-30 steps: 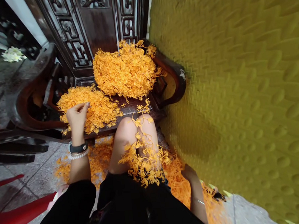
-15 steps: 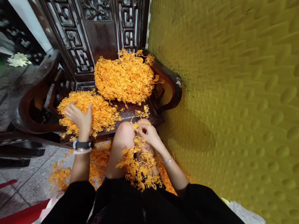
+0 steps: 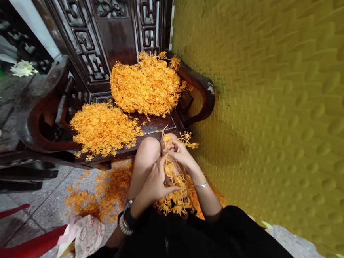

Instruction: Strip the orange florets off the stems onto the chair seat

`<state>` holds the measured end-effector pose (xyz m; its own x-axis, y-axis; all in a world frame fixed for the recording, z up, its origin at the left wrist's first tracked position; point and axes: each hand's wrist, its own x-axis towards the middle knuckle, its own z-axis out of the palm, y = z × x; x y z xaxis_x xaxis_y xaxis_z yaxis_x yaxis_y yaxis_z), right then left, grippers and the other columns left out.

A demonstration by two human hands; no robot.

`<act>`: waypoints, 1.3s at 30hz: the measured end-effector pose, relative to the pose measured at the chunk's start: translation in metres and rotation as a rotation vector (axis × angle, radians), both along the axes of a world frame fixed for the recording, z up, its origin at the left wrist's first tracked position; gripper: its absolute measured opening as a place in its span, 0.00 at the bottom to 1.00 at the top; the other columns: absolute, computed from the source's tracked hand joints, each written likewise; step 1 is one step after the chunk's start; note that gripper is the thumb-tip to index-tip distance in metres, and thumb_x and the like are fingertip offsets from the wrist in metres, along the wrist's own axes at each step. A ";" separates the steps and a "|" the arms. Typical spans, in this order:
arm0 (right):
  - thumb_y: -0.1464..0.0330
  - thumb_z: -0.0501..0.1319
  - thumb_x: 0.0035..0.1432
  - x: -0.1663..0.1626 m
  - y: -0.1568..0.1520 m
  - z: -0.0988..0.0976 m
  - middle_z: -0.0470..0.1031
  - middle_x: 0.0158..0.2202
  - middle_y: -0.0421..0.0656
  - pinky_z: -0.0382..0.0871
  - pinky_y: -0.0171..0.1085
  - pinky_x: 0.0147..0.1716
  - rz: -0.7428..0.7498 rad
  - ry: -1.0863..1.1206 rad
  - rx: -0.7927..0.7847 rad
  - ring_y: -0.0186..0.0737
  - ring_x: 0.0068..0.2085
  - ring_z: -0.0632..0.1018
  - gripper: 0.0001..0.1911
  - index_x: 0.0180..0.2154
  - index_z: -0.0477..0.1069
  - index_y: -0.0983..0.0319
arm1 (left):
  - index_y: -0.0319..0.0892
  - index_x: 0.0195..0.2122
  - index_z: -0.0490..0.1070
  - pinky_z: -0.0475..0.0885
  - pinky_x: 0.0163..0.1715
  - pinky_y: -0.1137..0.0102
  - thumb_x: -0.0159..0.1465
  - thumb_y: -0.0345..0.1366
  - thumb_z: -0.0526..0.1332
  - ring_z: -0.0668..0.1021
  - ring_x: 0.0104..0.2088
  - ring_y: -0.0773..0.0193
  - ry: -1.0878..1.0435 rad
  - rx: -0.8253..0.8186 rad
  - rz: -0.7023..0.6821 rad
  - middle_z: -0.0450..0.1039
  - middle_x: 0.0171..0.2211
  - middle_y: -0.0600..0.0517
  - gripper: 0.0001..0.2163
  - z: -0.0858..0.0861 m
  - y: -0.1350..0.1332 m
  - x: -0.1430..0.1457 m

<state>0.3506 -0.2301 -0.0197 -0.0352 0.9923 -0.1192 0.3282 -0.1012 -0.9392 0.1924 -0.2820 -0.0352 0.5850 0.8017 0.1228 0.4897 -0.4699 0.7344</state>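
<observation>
My right hand (image 3: 178, 151) is over my knees, thumb and fingers pinched on a spidery orange sprig (image 3: 187, 137) whose branching tips stick out to the right. Just below it is my left hand (image 3: 156, 182), thumb spread away from the fingers, its fingertips close to the right hand; whether they touch the sprig is hard to see. More orange sprigs (image 3: 178, 204) lie in my lap, partly behind the left hand. On the dark wooden chair before me are a smaller heap of orange pieces (image 3: 103, 128) on the left and a larger heap (image 3: 146, 87) behind it.
The chair (image 3: 208, 98) has curved arms and a carved back. A yellow textured wall (image 3: 270, 97) rises close on the right. Orange pieces (image 3: 102, 194) litter the floor. A patterned cloth bag (image 3: 89, 235) and a red object (image 3: 27, 255) are at lower left.
My left hand has come from over the smaller heap to my lap, beside the right hand. The sprig at the right hand now points more to the right. My view has shifted slightly.
</observation>
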 end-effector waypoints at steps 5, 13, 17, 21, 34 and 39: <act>0.67 0.64 0.51 0.019 0.001 0.039 0.69 0.24 0.35 0.66 0.30 0.27 -0.117 0.504 0.075 0.29 0.25 0.70 0.11 0.33 0.62 0.60 | 0.43 0.65 0.50 0.70 0.47 0.61 0.65 0.40 0.53 0.75 0.48 0.54 0.013 -0.075 -0.135 0.72 0.50 0.43 0.27 0.002 -0.002 -0.001; 0.71 0.64 0.50 0.023 0.018 0.086 0.64 0.26 0.33 0.63 0.26 0.20 -0.240 0.909 0.273 0.25 0.22 0.65 0.12 0.37 0.65 0.57 | 0.41 0.60 0.62 0.70 0.44 0.70 0.66 0.43 0.52 0.77 0.41 0.62 -0.239 -0.541 -0.236 0.77 0.43 0.48 0.23 0.018 0.004 -0.033; 0.69 0.63 0.51 0.045 0.030 0.121 0.57 0.22 0.32 0.57 0.26 0.17 -0.292 0.962 0.567 0.24 0.19 0.57 0.06 0.30 0.65 0.59 | 0.40 0.50 0.74 0.66 0.51 0.70 0.65 0.46 0.54 0.75 0.48 0.60 -0.218 -0.734 -0.457 0.76 0.47 0.48 0.19 0.004 -0.002 -0.047; 0.61 0.65 0.51 0.054 0.035 0.144 0.48 0.17 0.30 0.52 0.29 0.15 -0.194 0.846 0.562 0.26 0.16 0.49 0.11 0.30 0.65 0.58 | 0.44 0.50 0.74 0.68 0.51 0.65 0.66 0.47 0.51 0.75 0.47 0.58 0.029 -0.564 -0.204 0.76 0.46 0.48 0.19 -0.008 -0.018 -0.046; 0.57 0.55 0.61 -0.015 0.018 0.127 0.47 0.13 0.29 0.48 0.30 0.16 0.168 0.823 0.181 0.26 0.13 0.51 0.15 0.28 0.64 0.60 | 0.58 0.61 0.57 0.45 0.61 0.40 0.59 0.53 0.58 0.56 0.65 0.46 -0.264 0.167 0.271 0.51 0.66 0.48 0.29 0.086 0.041 -0.053; 0.55 0.54 0.61 -0.039 0.013 0.110 0.51 0.13 0.30 0.49 0.30 0.17 0.310 0.848 0.102 0.26 0.14 0.53 0.18 0.26 0.64 0.61 | 0.49 0.64 0.46 0.69 0.53 0.61 0.64 0.49 0.53 0.69 0.56 0.56 -0.813 -0.074 0.206 0.58 0.61 0.41 0.29 0.099 0.071 -0.009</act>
<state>0.3117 -0.2171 0.0905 -0.3382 0.9279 0.1567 -0.4789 -0.0263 -0.8775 0.1830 -0.2110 0.0642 0.1784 0.9051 0.3859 -0.1343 -0.3661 0.9208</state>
